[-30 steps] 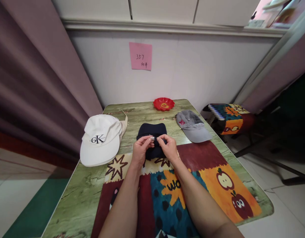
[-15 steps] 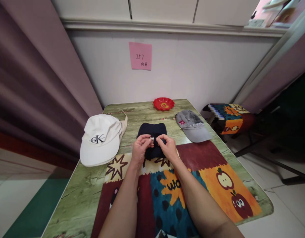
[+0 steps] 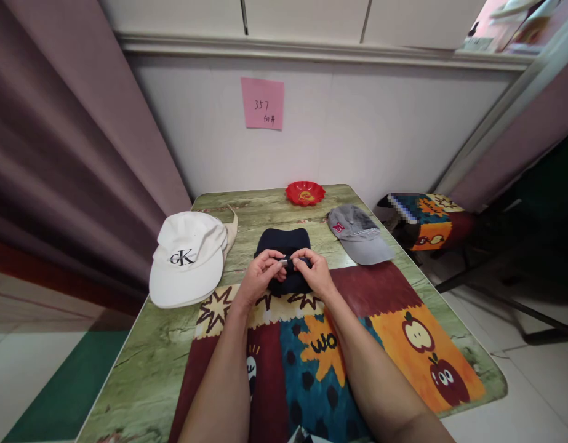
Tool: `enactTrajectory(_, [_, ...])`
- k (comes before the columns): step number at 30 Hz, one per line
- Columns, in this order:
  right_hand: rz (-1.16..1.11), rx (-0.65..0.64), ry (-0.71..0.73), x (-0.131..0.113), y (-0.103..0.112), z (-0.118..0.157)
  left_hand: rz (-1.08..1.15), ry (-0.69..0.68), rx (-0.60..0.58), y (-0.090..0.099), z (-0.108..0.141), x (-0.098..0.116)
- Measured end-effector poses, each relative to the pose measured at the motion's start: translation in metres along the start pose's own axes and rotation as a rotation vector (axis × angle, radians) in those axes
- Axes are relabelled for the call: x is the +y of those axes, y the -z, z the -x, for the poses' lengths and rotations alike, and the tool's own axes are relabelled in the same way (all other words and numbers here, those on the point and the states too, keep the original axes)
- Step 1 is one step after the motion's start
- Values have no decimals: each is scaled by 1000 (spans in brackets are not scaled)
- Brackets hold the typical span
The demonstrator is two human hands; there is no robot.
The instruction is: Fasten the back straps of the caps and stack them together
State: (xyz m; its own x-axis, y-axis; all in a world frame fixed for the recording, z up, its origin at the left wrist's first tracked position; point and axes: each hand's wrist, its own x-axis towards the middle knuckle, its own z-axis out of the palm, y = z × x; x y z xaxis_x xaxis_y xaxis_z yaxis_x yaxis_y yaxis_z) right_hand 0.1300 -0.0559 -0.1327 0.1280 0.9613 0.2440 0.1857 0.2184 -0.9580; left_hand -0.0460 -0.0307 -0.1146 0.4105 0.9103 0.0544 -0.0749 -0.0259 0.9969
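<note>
A dark navy cap [image 3: 284,239] lies in the middle of the table, its brim toward the wall and its strap side toward me. My left hand [image 3: 264,271] pinches a small silver metal buckle [image 3: 284,262] on the cap's back strap. Close beside it, my right hand [image 3: 312,268] pinches the dark strap between thumb and forefinger. Both hands are over the cap and partly hide it. To the left sits a white cap [image 3: 186,258] with black "CK" lettering. On the right lies a grey cap [image 3: 360,234] with a small red emblem.
A red scalloped dish [image 3: 305,193] stands at the table's far edge. Under my forearms lies a colourful patterned mat [image 3: 376,289] on the green wood-look table [image 3: 127,381]. A stool [image 3: 438,215] with similar cloth stands to the right. A pink note [image 3: 263,103] hangs on the wall.
My hands have shifted slightly; the fingertips are a little closer together at the buckle, and the left wrist has swung a bit left. The caps and dish stay in place.
</note>
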Motion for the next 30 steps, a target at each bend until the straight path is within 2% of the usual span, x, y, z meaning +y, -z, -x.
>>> enactTrajectory(9, [-48, -39, -18, -4, 1, 0, -42, -23, 18, 4, -2, -3])
enactTrajectory(15, [-37, -20, -14, -5, 0, 1, -22, -25, 61, 3, -2, -2])
enactTrajectory(22, [44, 3, 46, -9, -2, 3, -35, -44, 84, 1, -3, -3])
enactTrajectory(30, [80, 7, 38, -5, -3, 2, -11, -67, 105, -4, -6, -8])
